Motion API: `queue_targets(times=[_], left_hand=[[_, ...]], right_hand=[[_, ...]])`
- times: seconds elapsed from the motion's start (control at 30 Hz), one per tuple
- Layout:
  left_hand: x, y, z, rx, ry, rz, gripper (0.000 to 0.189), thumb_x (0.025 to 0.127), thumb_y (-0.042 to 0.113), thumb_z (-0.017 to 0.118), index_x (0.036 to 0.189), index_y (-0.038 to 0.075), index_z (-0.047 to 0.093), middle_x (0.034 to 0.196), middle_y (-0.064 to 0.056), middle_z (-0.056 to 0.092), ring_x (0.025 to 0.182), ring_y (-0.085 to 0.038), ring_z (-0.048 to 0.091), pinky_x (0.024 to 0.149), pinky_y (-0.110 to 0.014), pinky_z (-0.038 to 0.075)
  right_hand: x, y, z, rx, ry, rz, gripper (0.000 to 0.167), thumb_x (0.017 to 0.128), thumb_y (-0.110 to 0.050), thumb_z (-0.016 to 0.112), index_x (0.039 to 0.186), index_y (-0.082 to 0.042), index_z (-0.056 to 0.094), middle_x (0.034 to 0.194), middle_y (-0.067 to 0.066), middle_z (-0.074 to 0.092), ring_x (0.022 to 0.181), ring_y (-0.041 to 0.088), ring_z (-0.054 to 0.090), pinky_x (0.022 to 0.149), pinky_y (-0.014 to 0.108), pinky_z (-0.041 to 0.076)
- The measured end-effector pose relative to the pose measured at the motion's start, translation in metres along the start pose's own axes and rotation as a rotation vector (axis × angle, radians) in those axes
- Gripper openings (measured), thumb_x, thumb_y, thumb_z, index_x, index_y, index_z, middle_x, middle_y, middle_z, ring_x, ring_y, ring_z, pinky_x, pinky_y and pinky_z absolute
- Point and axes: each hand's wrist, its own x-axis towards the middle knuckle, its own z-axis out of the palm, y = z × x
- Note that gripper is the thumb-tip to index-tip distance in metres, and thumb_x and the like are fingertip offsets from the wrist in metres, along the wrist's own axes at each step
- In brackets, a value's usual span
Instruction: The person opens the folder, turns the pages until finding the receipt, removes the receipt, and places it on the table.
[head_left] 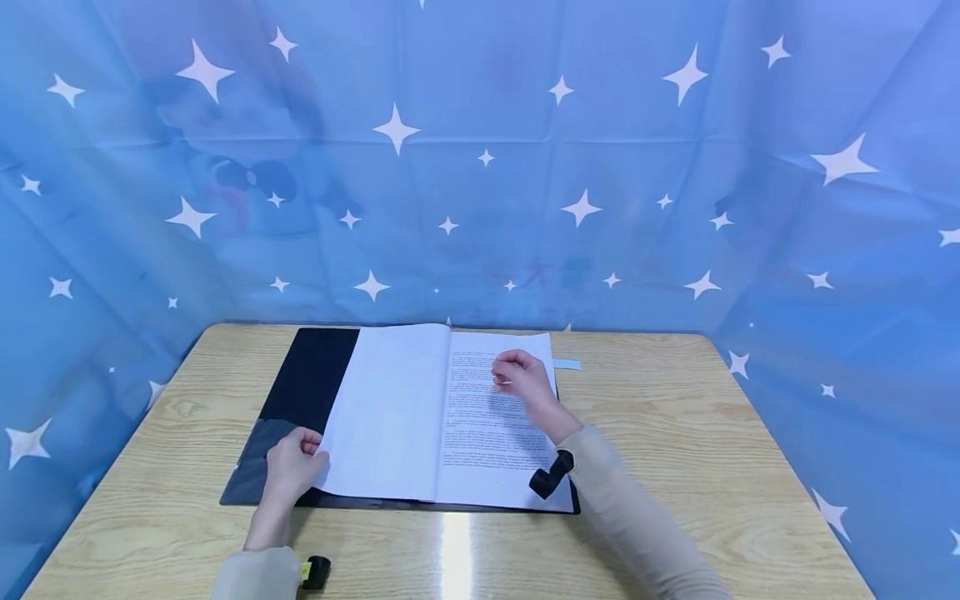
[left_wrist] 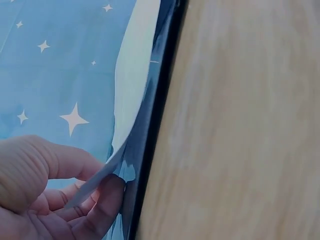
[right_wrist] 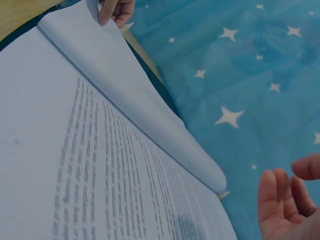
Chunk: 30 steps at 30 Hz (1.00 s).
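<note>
The black folder (head_left: 315, 367) lies open on the wooden surface (head_left: 675, 433), a little toward ten o'clock from the surface's middle. Within it, the blank page (head_left: 397, 417) is at nine o'clock and the printed page (head_left: 491, 442) at three. The person's left hand (head_left: 291, 467), at the folder's eight o'clock, pinches the blank page's near outer corner between thumb and fingers, lifting that edge off the cover. The right hand (head_left: 525, 385), toward two o'clock, hovers above the printed page, fingers loosely bent, thumb apart from them, with nothing in its grasp.

The turn looks nearly done: the leaf is already over on the nine o'clock side. Letting its corner down flat seems left; whether further leaves await turning cannot be told.
</note>
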Motion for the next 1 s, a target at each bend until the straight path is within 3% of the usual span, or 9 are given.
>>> queue_targets(times=[0.37,0.67,1.0], left_hand=[[0.001,0.002,0.002,0.027,-0.032,-0.016,0.024,0.071,-0.005,0.059,0.094,-0.01,0.054,0.071,-0.012,0.052,0.064,-0.024,0.049,0.057,-0.033,0.039],[0.001,0.005,0.002,0.062,-0.06,-0.031,0.029,0.073,-0.004,0.062,0.1,-0.01,0.052,0.073,-0.014,0.052,0.062,-0.024,0.049,0.054,-0.034,0.04],[0.001,0.001,0.004,0.107,-0.019,0.019,0.023,0.071,-0.002,0.064,0.092,-0.011,0.062,0.092,-0.026,0.056,0.083,-0.036,0.054,0.071,-0.049,0.046]], right_hand=[[0.016,0.004,-0.026,-0.069,0.055,0.015,0.016,0.091,-0.011,0.057,0.102,0.0,0.056,0.09,0.007,0.058,0.073,0.014,0.056,0.067,0.023,0.051],[0.03,0.004,-0.043,-0.083,0.12,0.033,0.016,0.089,-0.008,0.056,0.101,0.003,0.055,0.082,0.005,0.057,0.067,0.012,0.055,0.063,0.023,0.05],[0.045,0.001,-0.059,-0.035,0.156,0.091,0.017,0.091,-0.008,0.053,0.105,0.001,0.053,0.083,0.003,0.055,0.066,0.008,0.055,0.062,0.018,0.049]])
